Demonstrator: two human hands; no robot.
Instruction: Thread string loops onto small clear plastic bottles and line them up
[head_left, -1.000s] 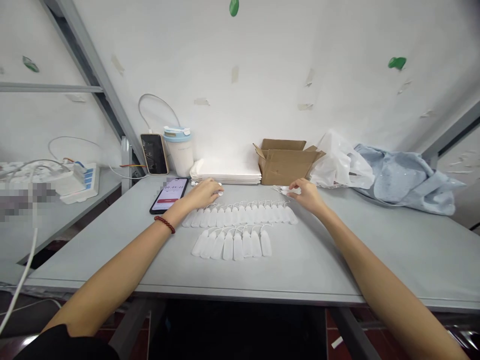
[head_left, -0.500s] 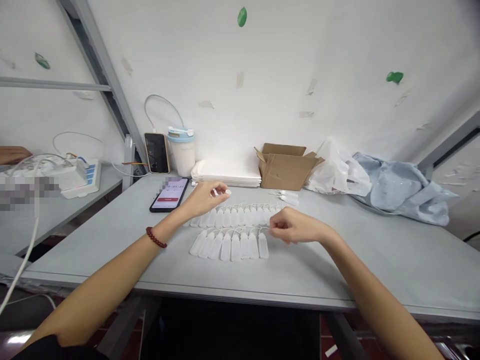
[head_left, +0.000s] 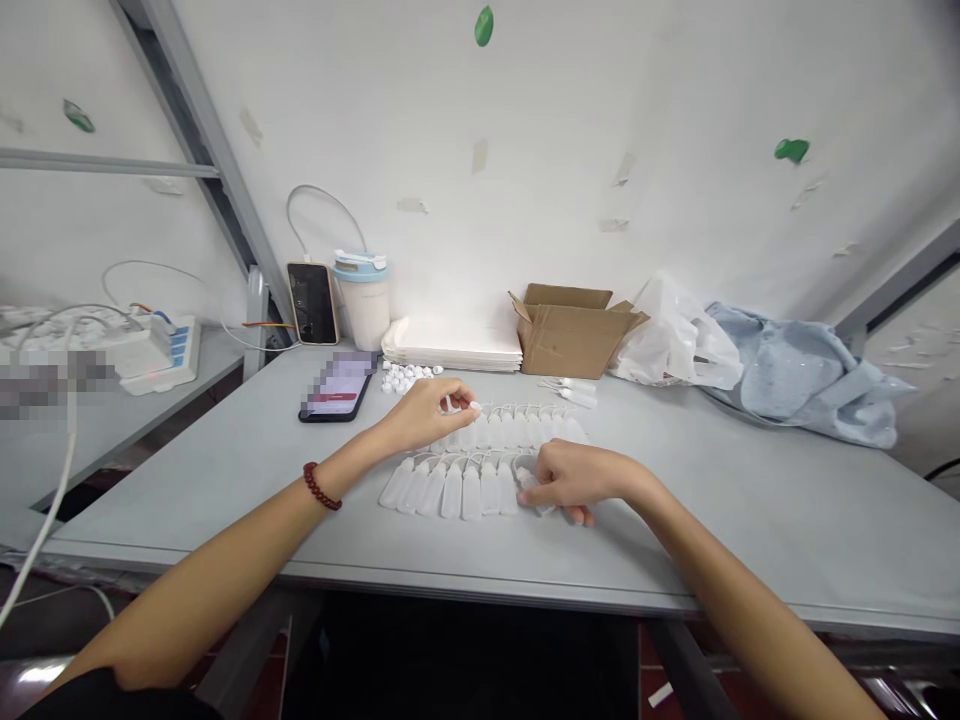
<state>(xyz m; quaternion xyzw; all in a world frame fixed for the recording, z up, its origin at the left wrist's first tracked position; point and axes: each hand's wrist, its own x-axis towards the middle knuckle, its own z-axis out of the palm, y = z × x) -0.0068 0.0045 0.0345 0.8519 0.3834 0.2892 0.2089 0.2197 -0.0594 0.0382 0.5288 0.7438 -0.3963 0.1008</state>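
My left hand (head_left: 427,412) is closed in a pinch on a small white cap (head_left: 475,406), held above the back row of bottles. Small translucent white bottles (head_left: 471,492) with thin white loops at their necks lie side by side in a front row. More of the same kind form a back row (head_left: 517,430), partly covered by my left hand. At the right end of the front row, my right hand (head_left: 574,474) has its fingers closed on a tilted bottle (head_left: 527,481), whose lower part the fingers hide.
Loose white caps (head_left: 409,376) are heaped beside a phone (head_left: 337,388). Behind stand another phone (head_left: 313,305), a blue-lidded cup (head_left: 366,305), stacked white sheets (head_left: 450,347), an open cardboard box (head_left: 566,335), a plastic bag (head_left: 675,335) and blue cloth (head_left: 802,375). Two bottles (head_left: 577,392) lie before the box.
My left hand has moved right and slightly down with the cap, uncovering the cap heap. The right hand has lowered onto the last front-row bottle, which now tilts.
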